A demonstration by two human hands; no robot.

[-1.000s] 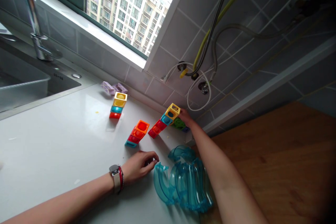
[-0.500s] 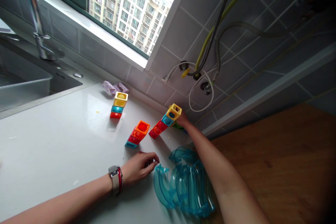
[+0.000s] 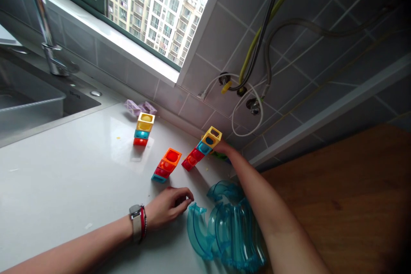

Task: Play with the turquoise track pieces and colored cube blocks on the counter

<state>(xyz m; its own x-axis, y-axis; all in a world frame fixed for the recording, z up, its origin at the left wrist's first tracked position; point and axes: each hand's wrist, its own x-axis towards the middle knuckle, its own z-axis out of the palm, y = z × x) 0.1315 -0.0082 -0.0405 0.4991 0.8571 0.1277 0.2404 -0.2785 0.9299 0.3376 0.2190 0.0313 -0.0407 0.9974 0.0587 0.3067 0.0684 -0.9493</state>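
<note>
My left hand (image 3: 171, 206) rests on the counter with its fingers curled toward the thumb, and nothing shows between them. Its fingertips are close to a translucent blue curved track piece (image 3: 197, 233). My right hand (image 3: 222, 147) is behind the leaning-looking tower's yellow top cube (image 3: 212, 136), and its fingers are hidden. Under that cube come a blue cube (image 3: 203, 147) and red cubes (image 3: 192, 159). Green pieces (image 3: 219, 155) peek out below my right wrist. An orange, red and blue cube tower (image 3: 167, 165) stands between my hands.
A third tower (image 3: 143, 129) of yellow, blue and red cubes stands farther left, near lilac faceted pieces (image 3: 140, 107). More blue track pieces (image 3: 237, 233) lie under my right forearm. A sink (image 3: 80, 103) with a faucet (image 3: 48, 47) is at far left. Hoses (image 3: 257, 45) hang along the tiled wall.
The view has shifted slightly. My left hand stays almost in place, and my right hand moves only a little behind the tower. The towers look the same.
</note>
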